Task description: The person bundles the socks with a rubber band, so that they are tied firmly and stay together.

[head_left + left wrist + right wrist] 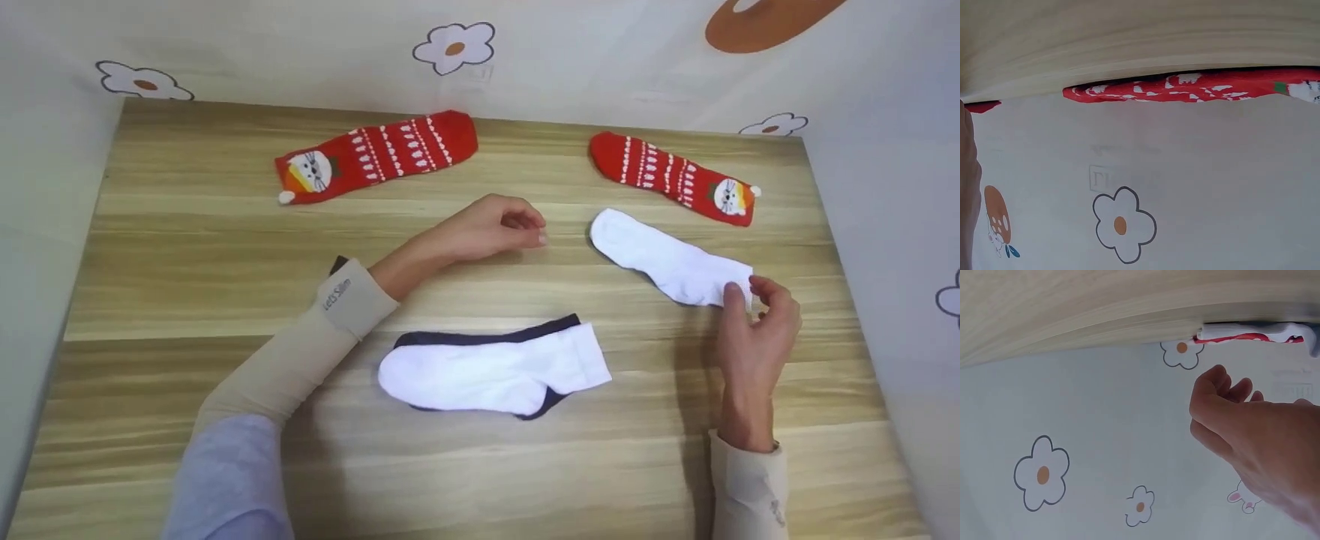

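Beside the right-hand white sock (667, 259), my right hand (757, 337) hovers with its thumb over the cuff in the head view. In the right wrist view its bent fingers hold nothing and look apart from the sock. A thin dark edge shows along that sock's underside. My left hand (495, 229) is over the middle of the table, loosely curled and holding nothing. Below it, another white sock (480, 375) lies on a black sock (555, 328), mostly covered. Two red patterned socks (382, 157) with cat faces lie at the back, one left and one right (667, 174).
The wood-grain table (187, 262) meets a pale back wall (315, 52) printed with flowers. Pale side walls (885, 225) stand along both sides. My left forearm (277, 375) reaches across the table's left half.
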Motion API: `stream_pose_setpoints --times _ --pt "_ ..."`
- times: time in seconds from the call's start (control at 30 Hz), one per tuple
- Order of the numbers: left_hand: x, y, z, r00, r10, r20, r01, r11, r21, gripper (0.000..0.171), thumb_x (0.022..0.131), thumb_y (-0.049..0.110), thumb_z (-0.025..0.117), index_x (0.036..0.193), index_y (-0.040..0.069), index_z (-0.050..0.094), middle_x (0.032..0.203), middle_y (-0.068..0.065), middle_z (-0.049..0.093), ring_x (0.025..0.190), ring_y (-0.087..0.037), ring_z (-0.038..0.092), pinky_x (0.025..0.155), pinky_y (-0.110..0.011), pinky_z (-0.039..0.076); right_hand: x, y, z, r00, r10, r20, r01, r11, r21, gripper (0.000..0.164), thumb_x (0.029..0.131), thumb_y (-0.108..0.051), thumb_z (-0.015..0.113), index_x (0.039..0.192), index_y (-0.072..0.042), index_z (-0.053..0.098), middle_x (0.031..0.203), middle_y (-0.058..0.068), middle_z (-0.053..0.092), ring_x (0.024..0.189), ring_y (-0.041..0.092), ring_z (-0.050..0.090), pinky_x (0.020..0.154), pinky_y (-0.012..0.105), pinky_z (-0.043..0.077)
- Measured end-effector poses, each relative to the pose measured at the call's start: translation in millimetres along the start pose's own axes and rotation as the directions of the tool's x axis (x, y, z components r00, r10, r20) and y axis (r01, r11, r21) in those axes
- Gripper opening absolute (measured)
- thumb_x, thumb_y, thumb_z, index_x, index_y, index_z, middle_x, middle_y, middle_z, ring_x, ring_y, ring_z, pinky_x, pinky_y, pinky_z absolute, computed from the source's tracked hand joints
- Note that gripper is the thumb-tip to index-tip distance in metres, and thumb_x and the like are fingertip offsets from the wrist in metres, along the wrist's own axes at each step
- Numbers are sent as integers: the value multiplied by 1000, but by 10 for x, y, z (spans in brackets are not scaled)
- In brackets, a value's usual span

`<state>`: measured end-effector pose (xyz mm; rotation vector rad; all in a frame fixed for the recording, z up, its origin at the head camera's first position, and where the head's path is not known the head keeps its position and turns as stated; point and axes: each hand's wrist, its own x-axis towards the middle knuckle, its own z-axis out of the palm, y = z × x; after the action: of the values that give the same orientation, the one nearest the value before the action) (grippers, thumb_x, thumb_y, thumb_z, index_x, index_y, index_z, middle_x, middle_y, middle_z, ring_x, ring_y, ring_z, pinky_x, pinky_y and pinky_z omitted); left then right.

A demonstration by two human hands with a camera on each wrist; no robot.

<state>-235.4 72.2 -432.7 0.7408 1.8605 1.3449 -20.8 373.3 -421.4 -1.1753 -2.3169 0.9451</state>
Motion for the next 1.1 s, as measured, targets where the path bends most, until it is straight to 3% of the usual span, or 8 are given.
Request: stream_pose_setpoints --times 0.17,0.4,0.63,0.83,1.1 --pt "128 13 56 999 39 -10 -38 997 63 37 96 27 73 126 5 69 113 -6 70 105 -17 61 93 -27 52 61 25 -21 995 29 93 -24 998 -57 60 103 -40 52 155 -13 41 159 9 40 145 24 34 124 43 26" --pt "246 60 130 997 72 -12 -70 988 135 39 96 25 73 130 5 68 113 -7 69 104 -17 61 94 -27 51 170 121 -43 986 -36 164 55 992 -115 70 104 -38 54 163 -11 26 169 14 25 157 29 19 130 48 18" --pt "343 64 221 996 87 0 -85 975 204 41 95 25 75 131 6 69 116 -8 71 106 -17 62 96 -27 50 213 223 -115 982 -68 174 85 992 -91 72 103 -35 57 161 -4 28 167 22 26 157 36 19 130 51 15" --pt "447 68 324 995 98 13 -98 968 232 41 96 27 73 131 6 70 116 -8 70 105 -17 60 96 -28 51 234 226 -115 970 7 245 35 985 -168 75 105 -41 52 163 -4 23 170 21 19 159 36 17 130 52 15" --pt "579 150 365 995 101 15 -101 954 281 34 96 29 73 123 7 73 108 -6 70 98 -15 59 89 -26 49 271 222 -89 964 45 263 14 976 -218 73 106 -43 48 161 1 27 171 21 14 158 37 17 129 53 19"
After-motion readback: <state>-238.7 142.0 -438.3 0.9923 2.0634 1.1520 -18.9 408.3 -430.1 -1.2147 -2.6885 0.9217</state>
